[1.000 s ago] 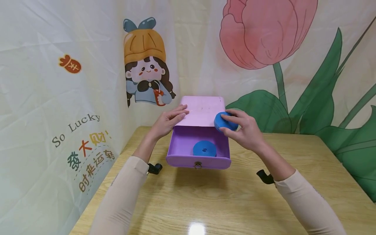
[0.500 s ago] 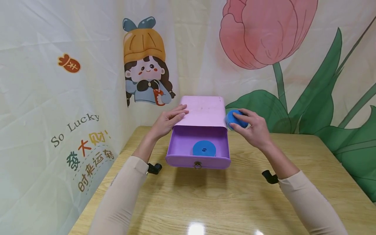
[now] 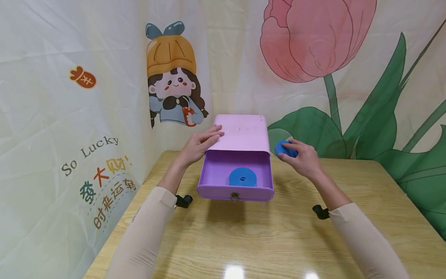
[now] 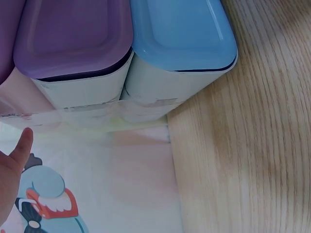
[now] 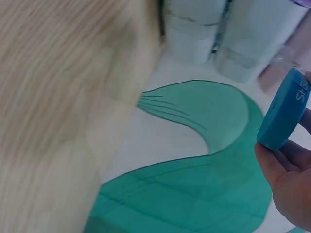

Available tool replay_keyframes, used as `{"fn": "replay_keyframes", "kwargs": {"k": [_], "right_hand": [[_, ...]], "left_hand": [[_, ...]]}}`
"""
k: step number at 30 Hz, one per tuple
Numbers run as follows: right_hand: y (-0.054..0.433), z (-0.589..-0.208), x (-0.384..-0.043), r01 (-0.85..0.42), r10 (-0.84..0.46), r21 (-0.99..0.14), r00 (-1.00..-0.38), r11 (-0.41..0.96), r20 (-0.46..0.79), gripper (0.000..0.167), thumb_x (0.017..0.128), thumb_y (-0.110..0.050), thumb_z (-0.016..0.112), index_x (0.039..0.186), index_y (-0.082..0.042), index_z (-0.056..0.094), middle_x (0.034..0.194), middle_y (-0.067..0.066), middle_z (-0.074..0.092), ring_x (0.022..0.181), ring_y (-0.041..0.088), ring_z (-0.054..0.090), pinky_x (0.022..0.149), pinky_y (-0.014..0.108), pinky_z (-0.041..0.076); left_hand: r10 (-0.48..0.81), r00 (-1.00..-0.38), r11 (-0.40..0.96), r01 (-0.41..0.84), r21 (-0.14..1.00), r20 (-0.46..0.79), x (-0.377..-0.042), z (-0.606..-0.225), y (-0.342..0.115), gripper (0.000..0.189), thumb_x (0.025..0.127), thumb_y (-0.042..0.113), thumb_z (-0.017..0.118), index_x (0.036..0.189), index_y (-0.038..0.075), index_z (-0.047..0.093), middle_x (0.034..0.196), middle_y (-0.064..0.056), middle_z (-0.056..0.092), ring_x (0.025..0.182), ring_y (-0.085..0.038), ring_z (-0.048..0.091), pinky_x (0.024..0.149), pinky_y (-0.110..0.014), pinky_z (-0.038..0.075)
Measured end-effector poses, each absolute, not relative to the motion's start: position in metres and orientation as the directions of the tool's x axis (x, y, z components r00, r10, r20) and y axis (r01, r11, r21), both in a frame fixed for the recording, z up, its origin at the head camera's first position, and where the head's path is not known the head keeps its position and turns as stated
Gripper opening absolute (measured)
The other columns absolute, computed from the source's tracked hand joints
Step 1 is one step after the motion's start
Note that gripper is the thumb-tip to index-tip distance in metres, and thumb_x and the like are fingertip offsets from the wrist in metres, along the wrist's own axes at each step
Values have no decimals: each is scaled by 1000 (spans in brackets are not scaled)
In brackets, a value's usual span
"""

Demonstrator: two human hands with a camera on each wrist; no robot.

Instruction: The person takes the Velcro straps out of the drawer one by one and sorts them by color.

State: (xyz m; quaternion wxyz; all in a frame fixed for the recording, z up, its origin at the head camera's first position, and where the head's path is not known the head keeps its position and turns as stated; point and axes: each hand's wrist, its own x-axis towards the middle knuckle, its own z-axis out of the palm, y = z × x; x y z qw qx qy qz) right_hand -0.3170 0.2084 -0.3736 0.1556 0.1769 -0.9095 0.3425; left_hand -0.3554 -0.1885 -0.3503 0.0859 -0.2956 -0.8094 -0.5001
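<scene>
My left hand [image 3: 199, 145] rests with extended fingers on the left edge of the pink drawer box [image 3: 242, 131]. Its thumb side shows at the edge of the left wrist view. The purple drawer [image 3: 235, 192], with a small ring pull, stands pulled out toward me. Inside it lies a flat blue disc [image 3: 242, 176] with a small hole at its centre. To the right of the box my right hand [image 3: 304, 157] pinches a second blue disc [image 5: 285, 109] between thumb and fingers. White lettering runs along this disc's edge in the right wrist view.
Below the pink box, the left wrist view shows a purple-fronted unit [image 4: 73, 36] and a blue-fronted one [image 4: 184, 31] stacked on the wooden table [image 3: 258, 240]. A printed curtain [image 3: 237, 77] hangs close behind. Black camera mounts [image 3: 183, 201] sit by both wrists.
The right hand has carried its blue disc from over the box's right front corner out to the right, then slightly lower. The left hand, box and drawer have stayed put.
</scene>
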Motion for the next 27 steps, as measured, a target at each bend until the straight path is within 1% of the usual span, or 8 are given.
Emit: {"fn": "replay_keyframes", "kwargs": {"k": [6,10,13,17,22,27], "right_hand": [[212,-392,-330,-355,-200,-565,-927,745,318,56,98,-35,72,143,-5,62,158,29,45,141,58,45,104,68,49],[212,-400,-335,-329,-194,-553,-937,765,289,56,98,-34,71,144,-3,61,157,29,45,139,57,47,105,67,50],[211,-404,-338,-320,-199,-545,-942,775,270,56,97,-31,73,143,0,60,156,31,46,137,57,48,105,66,50],[211,-411,-343,-319,-211,-531,-944,785,255,55,97,-27,74,140,4,62,150,33,51,133,56,53,105,64,51],[210,-422,-352,-324,-230,-510,-943,797,240,53,95,-26,76,135,7,65,141,32,59,128,53,58,104,62,52],[207,-433,-358,-318,-235,-505,-946,802,223,52,95,-24,76,133,9,65,136,33,62,125,52,60,103,61,53]], "left_hand": [[390,-809,322,567,758,439,-356,-351,-188,33,107,29,61,136,19,71,158,7,51,156,-9,31,131,-43,22],[394,-805,308,570,761,443,-356,-351,-188,33,107,24,60,137,14,70,160,1,50,158,-14,30,131,-44,20],[394,-806,313,570,760,442,-356,-350,-188,34,107,25,60,137,14,70,160,2,50,158,-13,30,131,-43,20],[392,-803,320,576,752,448,-356,-351,-188,33,107,28,60,136,18,71,159,5,52,157,-9,31,131,-41,22],[391,-798,300,582,756,459,-355,-351,-187,32,107,21,61,136,12,70,159,-1,52,158,-15,31,131,-44,22],[384,-803,294,574,764,456,-355,-351,-185,33,107,17,59,137,6,68,160,-8,49,159,-21,29,131,-47,20]]}}
